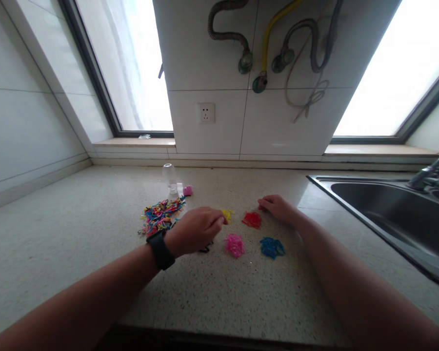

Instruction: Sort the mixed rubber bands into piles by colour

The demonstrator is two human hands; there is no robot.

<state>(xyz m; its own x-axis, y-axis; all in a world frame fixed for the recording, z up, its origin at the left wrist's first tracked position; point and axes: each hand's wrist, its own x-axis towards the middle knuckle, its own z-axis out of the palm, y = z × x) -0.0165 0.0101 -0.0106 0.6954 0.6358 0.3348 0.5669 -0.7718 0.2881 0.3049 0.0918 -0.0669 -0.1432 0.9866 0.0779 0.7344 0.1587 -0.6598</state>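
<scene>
My left hand (200, 227), with a dark watch (161, 249) on its wrist, is closed in a pinch beside a small pile of yellow rubber bands (227, 214). What sits between its fingertips is hidden. Partly covered by that hand are some black bands (205, 247). My right hand (277, 206) rests on the counter just beyond the red bands (252, 220), fingers curled together; anything in them is too small to tell. Nearer me lie a pink pile (234, 245) and a blue pile (272, 247). A mixed-colour heap (161, 214) spreads left of my left hand.
Behind the mixed heap stands a clear bottle-shaped container (169, 179), with a small pink object (188, 190) next to it. A steel sink (388, 204) with a faucet (433, 170) is set into the speckled counter (219, 297) at right. Hoses (267, 44) hang on the tiled wall.
</scene>
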